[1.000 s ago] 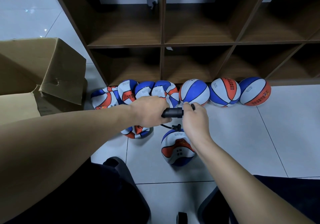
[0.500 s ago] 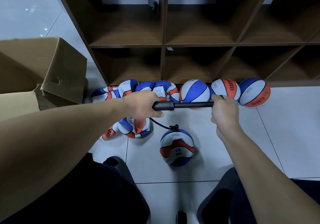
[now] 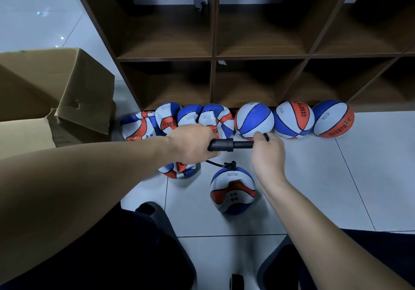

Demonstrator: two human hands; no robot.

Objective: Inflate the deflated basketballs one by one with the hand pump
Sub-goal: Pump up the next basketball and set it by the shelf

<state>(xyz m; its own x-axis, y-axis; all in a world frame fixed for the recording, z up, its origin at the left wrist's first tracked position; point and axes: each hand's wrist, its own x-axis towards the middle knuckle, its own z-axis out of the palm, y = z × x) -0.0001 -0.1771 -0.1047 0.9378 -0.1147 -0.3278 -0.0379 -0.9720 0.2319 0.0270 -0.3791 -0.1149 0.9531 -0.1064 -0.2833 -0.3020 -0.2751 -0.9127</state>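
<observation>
From the head camera we look down on our own two arms over a tiled floor (image 3: 314, 188). Our left hand (image 3: 190, 143) wraps its grip round the barrel of the hand pump (image 3: 221, 145), fingers curled fully about it, so the body stays level and fixed while the other end works. Our right hand (image 3: 267, 152) curls its grip on the pump's handle (image 3: 266, 137), with only a short length of the rod showing between the two hands; we judge that we are partway through a stroke.

A thin black hose (image 3: 216, 164) drops from the barrel to the top of the basketball being filled (image 3: 232, 191), which sits on the floor between our knees, close enough that the short hose reaches without strain. It looks rounded but creased in the orange panel, so we judge it not yet firm.

Just left of it lies a crumpled flat ball (image 3: 178, 170), half hidden under our left hand, probably next in turn. Along the foot of the wooden shelf unit (image 3: 213, 58) the balls are sorted: limp deflated balls (image 3: 190, 116) to the left, three round inflated balls (image 3: 292, 119) to the right, which keeps done and undone apart. An open cardboard box (image 3: 67, 83) stands at the far left.
</observation>
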